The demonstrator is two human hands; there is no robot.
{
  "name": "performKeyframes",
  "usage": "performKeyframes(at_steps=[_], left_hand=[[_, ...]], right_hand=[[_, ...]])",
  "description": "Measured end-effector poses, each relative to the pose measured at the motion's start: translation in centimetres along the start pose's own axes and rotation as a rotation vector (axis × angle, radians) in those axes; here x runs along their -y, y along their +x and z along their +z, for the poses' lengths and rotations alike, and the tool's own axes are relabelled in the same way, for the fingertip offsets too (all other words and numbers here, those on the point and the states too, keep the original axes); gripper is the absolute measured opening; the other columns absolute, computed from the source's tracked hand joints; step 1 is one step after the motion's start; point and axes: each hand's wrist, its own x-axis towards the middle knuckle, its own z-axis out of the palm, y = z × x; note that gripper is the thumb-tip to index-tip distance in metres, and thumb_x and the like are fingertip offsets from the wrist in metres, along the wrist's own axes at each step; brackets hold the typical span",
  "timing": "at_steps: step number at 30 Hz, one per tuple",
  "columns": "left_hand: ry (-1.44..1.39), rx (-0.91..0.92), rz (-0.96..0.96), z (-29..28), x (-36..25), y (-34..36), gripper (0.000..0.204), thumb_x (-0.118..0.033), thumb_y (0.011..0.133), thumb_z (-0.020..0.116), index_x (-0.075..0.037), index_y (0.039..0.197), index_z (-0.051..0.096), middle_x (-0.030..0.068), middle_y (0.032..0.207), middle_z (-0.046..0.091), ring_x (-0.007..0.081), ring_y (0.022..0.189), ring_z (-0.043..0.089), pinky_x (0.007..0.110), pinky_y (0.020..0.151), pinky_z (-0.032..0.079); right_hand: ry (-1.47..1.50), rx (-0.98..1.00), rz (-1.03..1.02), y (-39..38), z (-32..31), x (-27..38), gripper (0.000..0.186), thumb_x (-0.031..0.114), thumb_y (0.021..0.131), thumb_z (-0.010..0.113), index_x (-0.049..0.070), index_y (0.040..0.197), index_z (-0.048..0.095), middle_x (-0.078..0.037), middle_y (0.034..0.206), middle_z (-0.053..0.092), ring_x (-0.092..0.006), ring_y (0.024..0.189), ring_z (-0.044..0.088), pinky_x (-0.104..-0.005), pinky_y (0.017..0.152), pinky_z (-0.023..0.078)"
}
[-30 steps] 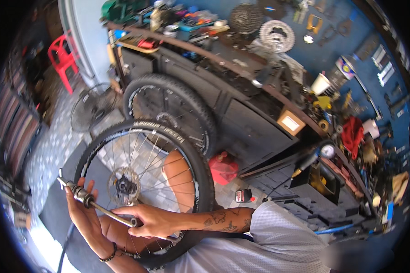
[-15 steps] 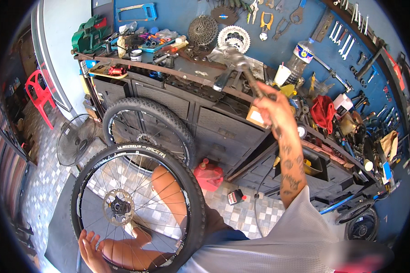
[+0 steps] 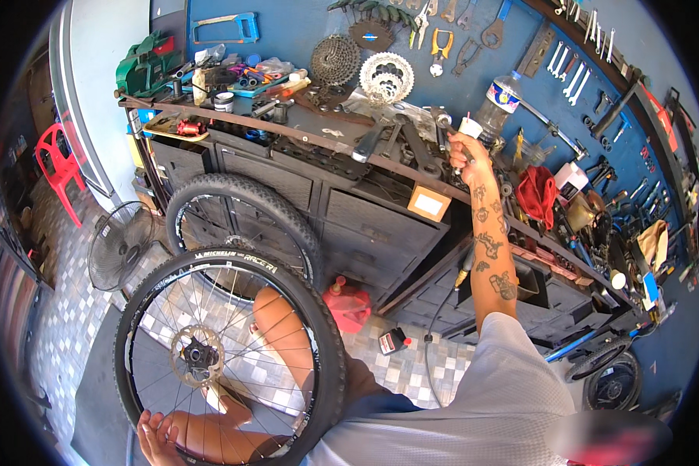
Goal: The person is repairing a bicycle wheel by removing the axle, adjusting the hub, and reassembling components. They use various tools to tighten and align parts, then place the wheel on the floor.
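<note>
A bicycle wheel [image 3: 334, 365] with a black knobbly tyre and a disc rotor [image 3: 196, 356] stands in front of my bare legs. My left hand [image 3: 160, 439] is at its lower left, fingers loosely bent over the tyre and rim. Stretched forward to the workbench [image 3: 326, 138], my right hand [image 3: 469, 155] is closed around a steel hand tool [image 3: 441, 119] with a rounded head; its exact kind is unclear. The tool is at the bench's front edge, beside other metal tools and a white cup [image 3: 469, 127].
A second bicycle wheel [image 3: 307, 225] leans against the bench drawers. A red jug [image 3: 347, 307] and a black bottle [image 3: 394, 341] stand on the tiled floor. At left are a fan [image 3: 120, 245] and a red chair [image 3: 58, 167]. Tools hang on the blue wall [image 3: 287, 23].
My right hand has carried the tool down and slightly right to the bench, and my arm has straightened. The left hand and wheel hold nearly the same place.
</note>
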Motion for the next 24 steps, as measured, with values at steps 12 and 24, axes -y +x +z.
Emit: performKeyframes(at_steps=[12, 24], left_hand=[[-0.058, -0.042, 0.026, -1.9, 0.9, -0.3, 0.058, -0.033, 0.115, 0.054, 0.013, 0.149, 0.049, 0.0262, 0.131, 0.066, 0.037, 0.118, 0.066, 0.05, 0.103, 0.058], [-0.048, 0.006, 0.017, 3.1, -0.9, 0.6, 0.052, -0.029, 0.115, 0.054, 0.011, 0.148, 0.05, 0.0278, 0.135, 0.064, 0.0373, 0.124, 0.066, 0.048, 0.104, 0.057]], right_hand=[[-1.254, -0.167, 0.068, -0.9, 0.9, 0.8, 0.035, 0.022, 0.089, 0.072, -0.009, 0.104, 0.075, -0.015, 0.085, 0.079, -0.0209, 0.062, 0.069, -0.0369, 0.054, 0.052], [-1.476, -0.034, -0.074, 6.1, 13.9, -1.7, 0.061, 0.057, 0.086, 0.084, -0.004, 0.091, 0.079, -0.017, 0.08, 0.08, -0.0279, 0.08, 0.081, -0.0411, 0.084, 0.061]])
